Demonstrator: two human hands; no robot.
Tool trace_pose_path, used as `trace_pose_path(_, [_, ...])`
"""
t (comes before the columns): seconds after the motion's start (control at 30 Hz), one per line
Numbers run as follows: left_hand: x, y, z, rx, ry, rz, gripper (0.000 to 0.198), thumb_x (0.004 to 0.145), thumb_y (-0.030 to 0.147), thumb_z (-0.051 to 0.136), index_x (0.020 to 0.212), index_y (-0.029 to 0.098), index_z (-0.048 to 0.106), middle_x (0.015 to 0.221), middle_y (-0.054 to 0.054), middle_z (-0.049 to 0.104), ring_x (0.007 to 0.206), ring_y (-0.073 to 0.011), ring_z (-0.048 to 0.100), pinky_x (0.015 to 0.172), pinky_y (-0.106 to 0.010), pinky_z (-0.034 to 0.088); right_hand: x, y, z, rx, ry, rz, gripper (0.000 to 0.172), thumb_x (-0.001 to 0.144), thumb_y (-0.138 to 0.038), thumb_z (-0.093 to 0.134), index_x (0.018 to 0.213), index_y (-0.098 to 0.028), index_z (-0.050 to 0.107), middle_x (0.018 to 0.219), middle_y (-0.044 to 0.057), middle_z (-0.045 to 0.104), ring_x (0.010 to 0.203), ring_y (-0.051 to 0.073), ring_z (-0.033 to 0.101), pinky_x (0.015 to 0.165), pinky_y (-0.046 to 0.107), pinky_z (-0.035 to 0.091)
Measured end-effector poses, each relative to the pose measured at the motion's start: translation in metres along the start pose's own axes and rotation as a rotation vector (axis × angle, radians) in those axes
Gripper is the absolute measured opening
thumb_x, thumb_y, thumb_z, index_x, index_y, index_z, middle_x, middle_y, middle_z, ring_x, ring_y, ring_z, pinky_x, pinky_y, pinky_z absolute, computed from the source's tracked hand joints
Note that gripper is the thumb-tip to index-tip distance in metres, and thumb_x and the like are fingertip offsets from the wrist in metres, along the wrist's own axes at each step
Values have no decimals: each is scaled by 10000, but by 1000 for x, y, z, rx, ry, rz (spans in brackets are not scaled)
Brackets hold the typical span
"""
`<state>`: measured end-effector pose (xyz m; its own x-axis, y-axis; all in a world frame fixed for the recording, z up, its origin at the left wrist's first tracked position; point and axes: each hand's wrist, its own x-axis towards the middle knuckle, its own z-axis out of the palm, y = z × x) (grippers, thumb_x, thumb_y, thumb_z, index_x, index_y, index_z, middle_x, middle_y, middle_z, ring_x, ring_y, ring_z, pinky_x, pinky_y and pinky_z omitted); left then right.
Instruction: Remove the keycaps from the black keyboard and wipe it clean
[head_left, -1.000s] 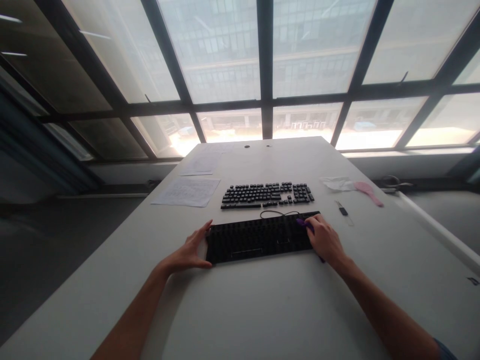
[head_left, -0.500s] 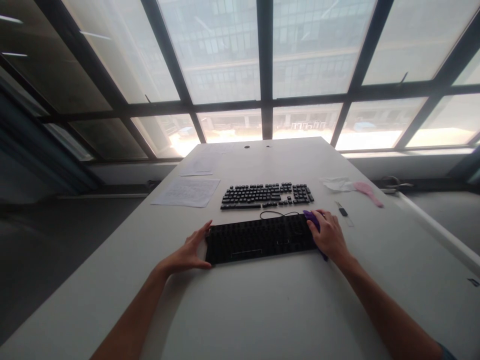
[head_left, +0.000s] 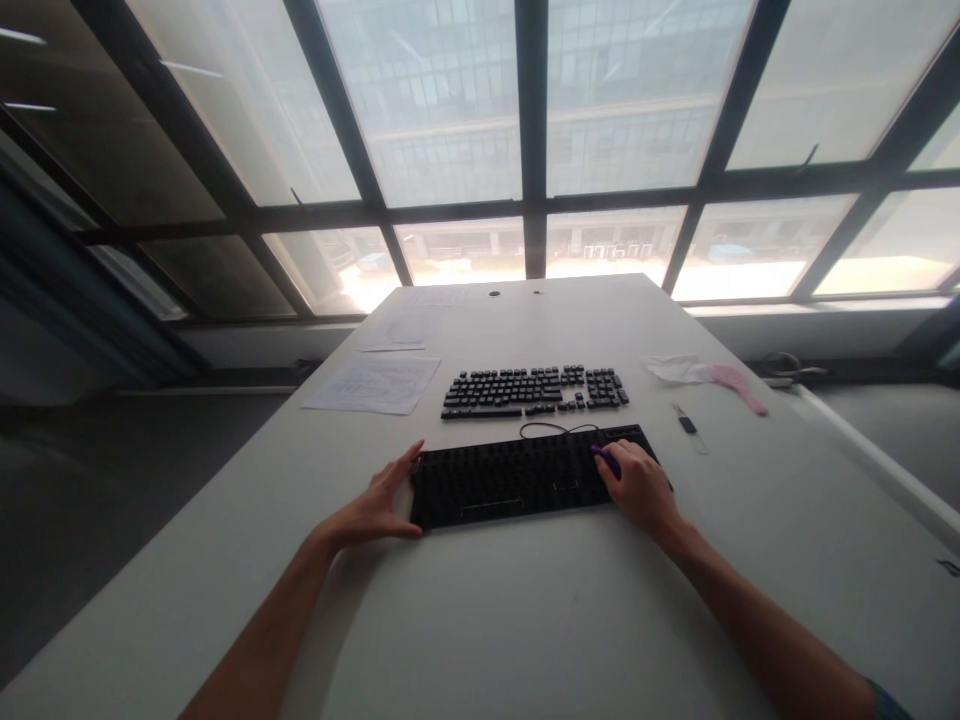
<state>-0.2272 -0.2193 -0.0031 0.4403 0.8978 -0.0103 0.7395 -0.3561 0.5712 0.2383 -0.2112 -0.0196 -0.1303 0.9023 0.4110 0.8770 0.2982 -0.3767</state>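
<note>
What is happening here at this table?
A person works on a bare keyboard on a white table. The left hand rests flat against its left end. The right hand holds a purple tool over its right part. The removed keycaps lie in rows behind it.

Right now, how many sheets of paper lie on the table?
2 that I can make out: one sheet left of the loose keycaps, another farther back toward the window. More may lie stacked or washed out by glare.
</note>
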Motion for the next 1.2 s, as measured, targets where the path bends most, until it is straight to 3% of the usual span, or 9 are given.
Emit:
trace_pose_path(0.17, [-1, -3, 1, -3, 3, 9, 1252, 665, 555, 829, 1575, 348, -7, 1579, -167, 266, 1423, -413, 316, 1162, -593, 252, 4, 6, -4, 21, 66, 40, 287, 990, -370, 440, 816, -207, 601, 828, 59, 623, 810, 222, 562, 723, 317, 403])
trace_pose_path(0.27, [-1, -4, 1, -3, 0, 8, 1263, 661, 556, 832, 1573, 352, -17, 1580, -164, 262, 1421, -410, 321, 1165, -595, 245, 9, 23, -9, -30, 225, 153, 247, 972, -326, 435, 967, -176, 632, 924, 101, 635, 897, 256, 546, 806, 357, 416])
trace_pose_path(0.33, [-1, -4, 1, 0, 1, 8, 1271, 655, 554, 836, 1573, 352, -20, 1583, -165, 254, 1425, -413, 311, 1166, -598, 238, 10, 30, -9, -88, 263, 192, 288, 964, -325, 441, 1087, -149, 632, 1015, 133, 629, 963, 283, 522, 863, 399, 413])
trace_pose_path(0.5, [0, -4, 1, 6, 8, 26, 1258, 670, 551, 827, 1574, 343, -23, 1580, -174, 254, 1419, -418, 316, 1160, -606, 242, 2, 15, 0, -113, 118, 134, 312, 962, -307, 450, 1145, -145, 644, 1154, 152, 597, 1003, 306, 501, 865, 434, 430])
trace_pose_path(0.73, [0, -2, 2, 7, 1, 16, 1263, 677, 543, 824, 1566, 363, -54, 1589, -161, 243, 1436, -401, 295, 1164, -593, 236, -1, -47, 7, 153, 101, -70, 286, 929, -126, 438, 1154, -185, 602, 1044, 116, 612, 963, 275, 527, 864, 400, 461])
trace_pose_path(0.87, [0, -3, 2, -1, 12, 17, 1301, 650, 525, 847, 1569, 350, -57, 1576, -171, 269, 1434, -408, 295, 1161, -593, 237, 12, -116, 18, 250, 25, -211, 254, 953, -113, 437, 1135, -197, 593, 1044, 103, 600, 986, 264, 523, 891, 381, 460])
trace_pose_path(1.03, [0, -5, 5, 14, 27, -5, 1368, 601, 482, 881, 1567, 336, -77, 1560, -171, 297, 1428, -398, 310, 1159, -590, 240, 20, -202, 54, 219, -99, -441, 257, 974, -194, 494, 1221, -171, 560, 1190, 119, 580, 1101, 255, 495, 965, 378, 432])
trace_pose_path(1.1, [0, -5, 6, 10, 36, -16, 1419, 574, 455, 896, 1559, 330, -118, 1556, -172, 302, 1427, -384, 319, 1160, -577, 249, 16, -218, 72, 150, -150, -554, 323, 958, -247, 540, 1267, -150, 548, 1324, 150, 529, 1216, 292, 440, 1002, 416, 409])
trace_pose_path(1.2, [0, -5, 8, -1, 48, -17, 1448, 559, 427, 904, 1552, 323, -145, 1551, -169, 311, 1421, -372, 337, 1159, -565, 259, 9, -219, 86, 47, -191, -612, 408, 944, -242, 549, 1319, -85, 519, 1382, 198, 499, 1278, 325, 389, 1037, 462, 374])
